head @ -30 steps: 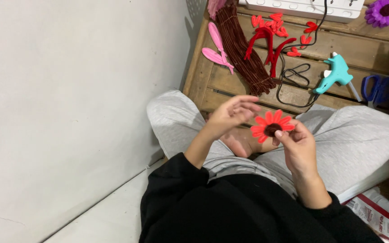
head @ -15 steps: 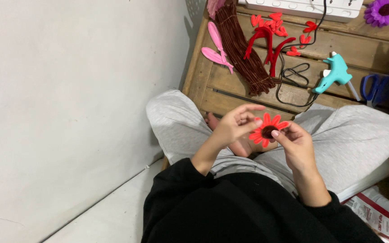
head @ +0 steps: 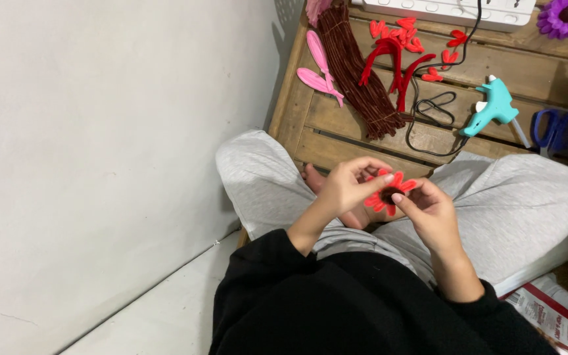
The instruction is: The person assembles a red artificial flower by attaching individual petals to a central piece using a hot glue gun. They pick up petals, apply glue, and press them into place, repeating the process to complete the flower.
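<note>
Red petalled flower (head: 390,190) with a dark centre sat over your lap, petals already formed. Your left hand (head: 346,187) and right hand (head: 428,210) both pinched it, fingers clamped at centre. Glue gun (head: 491,105) lay untouched on the wooden pallet (head: 363,141).

Crumpled red-and-white printed packet (head: 550,309), bottom right corner, beside the grey-trousered knee

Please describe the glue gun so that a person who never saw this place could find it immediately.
Look at the wooden pallet in front of the seated person's knees. On its right part, beside a coiled black cord and left of the blue scissors, lies the glue gun. It is the only turquoise, pistol-shaped thing there; its neighbours are red, pink, brown or blue.
</note>
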